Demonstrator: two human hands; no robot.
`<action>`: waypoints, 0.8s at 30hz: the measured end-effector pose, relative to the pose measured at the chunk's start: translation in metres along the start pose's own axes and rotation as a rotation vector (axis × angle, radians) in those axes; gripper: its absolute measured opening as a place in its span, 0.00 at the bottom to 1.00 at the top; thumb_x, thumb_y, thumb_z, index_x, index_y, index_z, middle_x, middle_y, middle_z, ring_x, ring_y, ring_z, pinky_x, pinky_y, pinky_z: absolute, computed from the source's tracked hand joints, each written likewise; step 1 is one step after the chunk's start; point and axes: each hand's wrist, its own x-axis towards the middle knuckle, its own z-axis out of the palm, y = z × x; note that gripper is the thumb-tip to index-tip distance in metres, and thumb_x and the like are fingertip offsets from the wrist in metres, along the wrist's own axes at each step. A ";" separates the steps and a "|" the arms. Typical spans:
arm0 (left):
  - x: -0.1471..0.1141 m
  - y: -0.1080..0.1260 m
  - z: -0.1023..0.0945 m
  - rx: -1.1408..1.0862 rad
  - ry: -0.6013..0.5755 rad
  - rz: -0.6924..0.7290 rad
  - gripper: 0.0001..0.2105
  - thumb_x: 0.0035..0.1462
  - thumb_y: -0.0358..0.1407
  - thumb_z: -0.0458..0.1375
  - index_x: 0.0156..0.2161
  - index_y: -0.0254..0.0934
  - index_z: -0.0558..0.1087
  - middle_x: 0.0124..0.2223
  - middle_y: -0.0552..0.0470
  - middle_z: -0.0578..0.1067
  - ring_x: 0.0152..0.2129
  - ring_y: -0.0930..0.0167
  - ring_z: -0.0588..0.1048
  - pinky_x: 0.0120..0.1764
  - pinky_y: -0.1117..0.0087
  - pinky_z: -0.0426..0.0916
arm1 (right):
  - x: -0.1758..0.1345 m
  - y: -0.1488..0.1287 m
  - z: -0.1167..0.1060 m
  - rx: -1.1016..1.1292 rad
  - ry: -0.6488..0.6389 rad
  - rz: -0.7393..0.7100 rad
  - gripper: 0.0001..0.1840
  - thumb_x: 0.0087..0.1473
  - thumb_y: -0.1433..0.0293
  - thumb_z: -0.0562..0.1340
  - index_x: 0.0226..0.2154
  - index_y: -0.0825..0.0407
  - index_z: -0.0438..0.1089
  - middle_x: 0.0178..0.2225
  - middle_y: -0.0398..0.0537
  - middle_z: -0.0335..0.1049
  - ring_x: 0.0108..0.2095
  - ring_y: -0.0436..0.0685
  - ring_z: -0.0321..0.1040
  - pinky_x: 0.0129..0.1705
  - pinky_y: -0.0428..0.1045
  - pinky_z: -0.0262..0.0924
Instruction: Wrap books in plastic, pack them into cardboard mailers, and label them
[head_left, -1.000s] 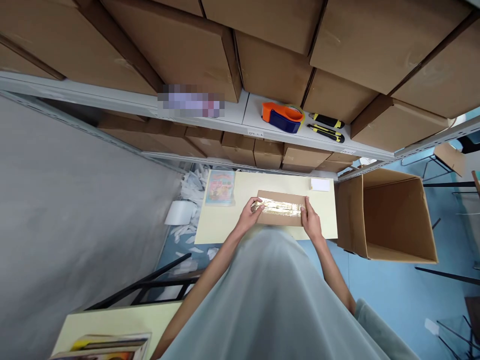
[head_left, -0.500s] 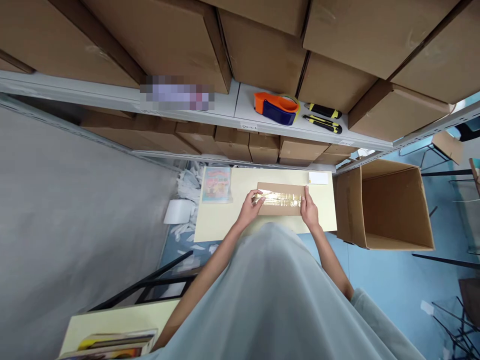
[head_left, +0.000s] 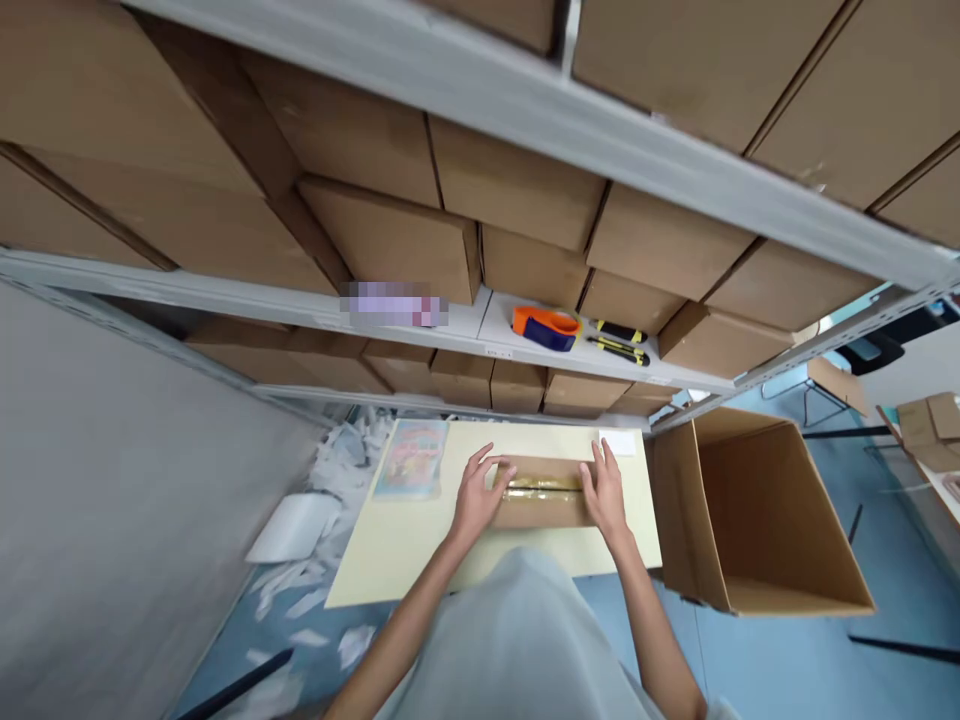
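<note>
A small flat cardboard box (head_left: pixel 544 513) lies on the cream table (head_left: pixel 405 545), with shiny clear tape (head_left: pixel 544 494) along its middle and a dark seam line under it. At the box's left end is my left hand (head_left: pixel 478 490), its fingers apart and bent, thumb and forefinger tips touching the taped edge. My right hand (head_left: pixel 606 492) rests against the right end, fingers stretched out and spread, thumb along the top. Neither hand wraps round the box.
A picture-covered packet (head_left: pixel 411 458) and a white card (head_left: pixel 617 442) lie on the table. A large open carton (head_left: pixel 682 510) stands right. The shelf (head_left: pixel 487 330) above holds cardboard boxes, an orange-and-blue tape dispenser (head_left: pixel 547 328) and cutters (head_left: pixel 619 350). Paper scraps (head_left: pixel 345 465) litter the left.
My view has tilted up, so the table sits lower in the picture. Both hands have loosened from the box ends, their fingers now spread. The tape's glare has lessened, showing a dark seam.
</note>
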 end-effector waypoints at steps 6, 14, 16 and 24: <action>0.082 0.060 -0.002 0.032 0.112 0.245 0.13 0.69 0.48 0.62 0.47 0.44 0.81 0.63 0.41 0.77 0.63 0.55 0.75 0.66 0.48 0.69 | 0.132 -0.063 -0.023 -0.063 0.155 -0.348 0.36 0.75 0.52 0.55 0.74 0.55 0.61 0.74 0.67 0.62 0.74 0.71 0.59 0.74 0.69 0.57; 0.169 0.127 -0.001 0.053 0.210 0.473 0.10 0.69 0.40 0.59 0.48 0.42 0.81 0.59 0.41 0.80 0.60 0.57 0.77 0.64 0.50 0.72 | 0.264 -0.159 -0.020 -0.419 -0.078 -0.368 0.27 0.72 0.71 0.56 0.69 0.63 0.65 0.65 0.71 0.71 0.65 0.68 0.69 0.68 0.61 0.63; 0.172 0.132 0.001 0.053 0.207 0.494 0.09 0.69 0.39 0.58 0.47 0.41 0.81 0.58 0.41 0.80 0.60 0.57 0.77 0.64 0.50 0.72 | 0.272 -0.169 -0.012 -0.479 -0.128 -0.320 0.26 0.70 0.74 0.58 0.66 0.67 0.67 0.62 0.75 0.74 0.62 0.70 0.71 0.66 0.62 0.62; 0.145 0.129 0.008 -0.006 0.190 0.422 0.10 0.68 0.39 0.58 0.47 0.41 0.80 0.56 0.42 0.82 0.56 0.57 0.80 0.62 0.49 0.75 | 0.268 -0.167 -0.011 -0.424 -0.152 -0.327 0.24 0.68 0.76 0.58 0.64 0.66 0.68 0.58 0.74 0.76 0.61 0.69 0.71 0.67 0.62 0.60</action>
